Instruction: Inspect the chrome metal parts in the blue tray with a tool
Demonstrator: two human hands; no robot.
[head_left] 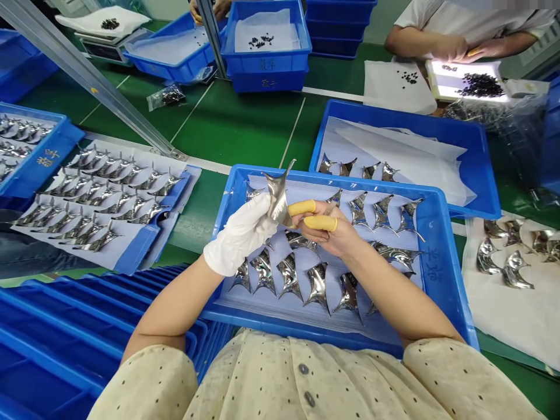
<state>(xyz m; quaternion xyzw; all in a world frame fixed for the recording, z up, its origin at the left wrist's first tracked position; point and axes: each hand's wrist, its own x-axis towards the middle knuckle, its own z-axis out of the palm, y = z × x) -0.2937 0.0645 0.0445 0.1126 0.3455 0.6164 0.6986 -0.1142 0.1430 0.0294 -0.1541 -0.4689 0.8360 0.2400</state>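
Note:
My left hand (245, 230), in a white glove, grips a shiny curved metal piece (277, 195) with pointed corners, raised above a blue tray (455, 291). My right hand (326, 227) is bare except for yellow finger cots on two fingers. Its bent fingers pinch at the lower right edge of that same piece; their tips are partly hidden. Beneath both hands, rows of similar metal pieces (317, 283) lie on white paper in the tray. My forearms and hands cover some of them.
Left, more metal pieces rest in rows on a papered board (131, 256). Blue trays (52, 350) are stacked lower left. A second tray (481, 169) stands behind mine; loose pieces (518, 271) lie right. Across the table, a co-worker's hands (464, 49) are near small dark parts (481, 86).

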